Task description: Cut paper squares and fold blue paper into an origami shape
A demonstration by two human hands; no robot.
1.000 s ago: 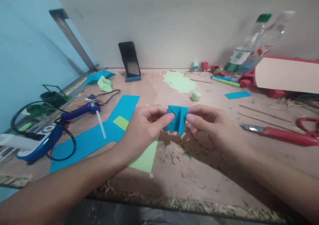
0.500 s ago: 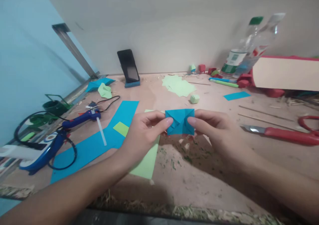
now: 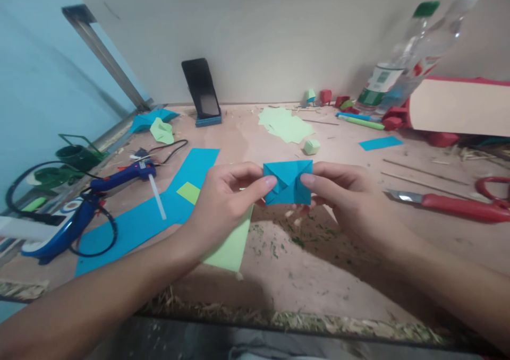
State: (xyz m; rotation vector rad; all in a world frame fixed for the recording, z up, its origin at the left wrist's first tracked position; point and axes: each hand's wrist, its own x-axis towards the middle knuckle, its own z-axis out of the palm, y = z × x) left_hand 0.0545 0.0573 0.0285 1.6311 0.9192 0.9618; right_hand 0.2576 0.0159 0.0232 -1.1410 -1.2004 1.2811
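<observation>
A small folded piece of blue paper (image 3: 287,185), creased like an envelope with flaps meeting near its middle, is held up above the tabletop between both hands. My left hand (image 3: 235,193) pinches its left edge, thumb on the front face. At the right edge, my right hand (image 3: 342,195) grips it the same way, thumb pressed near a fold. The fingers behind the paper are mostly hidden. Below my left hand lies a sheet of light green paper (image 3: 229,251), partly covered by that hand. A small pale green folded paper block (image 3: 311,147) sits just beyond the held piece.
Left are a blue glue gun (image 3: 123,175), blue paper strips (image 3: 119,238) and a green holder (image 3: 77,157). A phone (image 3: 201,89) stands at the back near green paper cutouts (image 3: 285,125). Right are a red-handled cutter (image 3: 458,206), thin sticks (image 3: 416,171) and bottles (image 3: 382,81).
The whole scene has shifted slightly upward as the camera tilted down. Both hands keep their hold on the folded blue paper, its flaps lying a little flatter now.
</observation>
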